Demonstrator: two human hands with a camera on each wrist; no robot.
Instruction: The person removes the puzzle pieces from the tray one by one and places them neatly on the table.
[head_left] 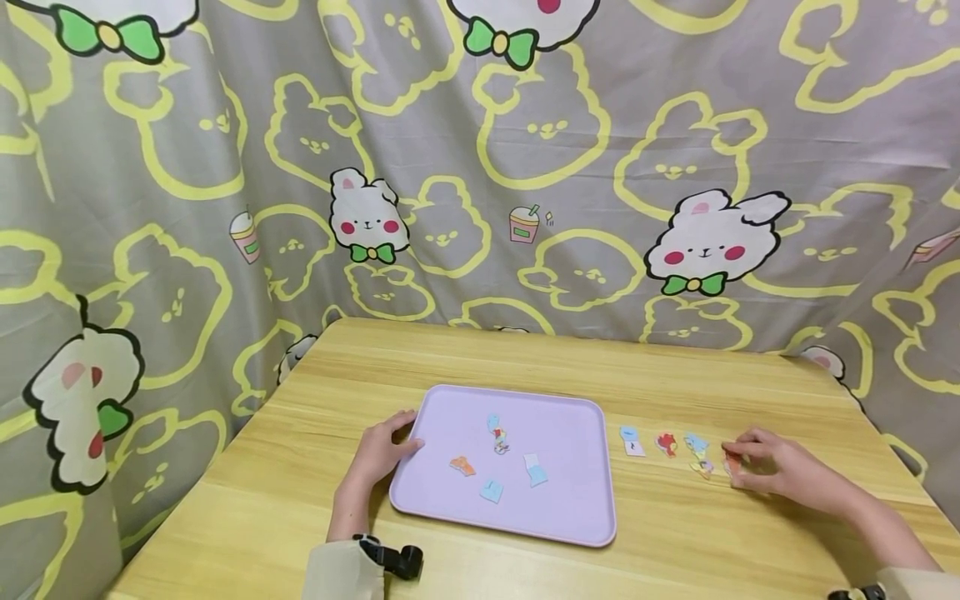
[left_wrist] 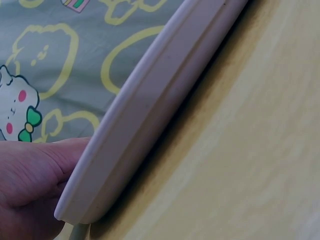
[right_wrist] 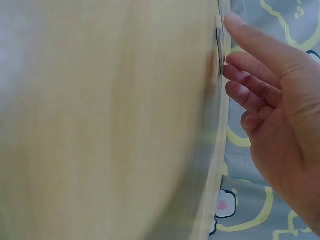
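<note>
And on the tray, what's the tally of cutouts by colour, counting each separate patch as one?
Orange patch: 1
Mostly blue patch: 1
Blue-and-white patch: 1
Multicoloured patch: 1
Total on the tray: 4

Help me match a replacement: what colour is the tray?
The tray is plain light purple, seen best in the head view.

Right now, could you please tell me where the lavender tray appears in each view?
Head: the lavender tray lies in the lower middle.
Left wrist: its outer side slants from bottom left to the top edge.
Right wrist: not seen.
Shared landmark: the cartoon-print curtain.
</note>
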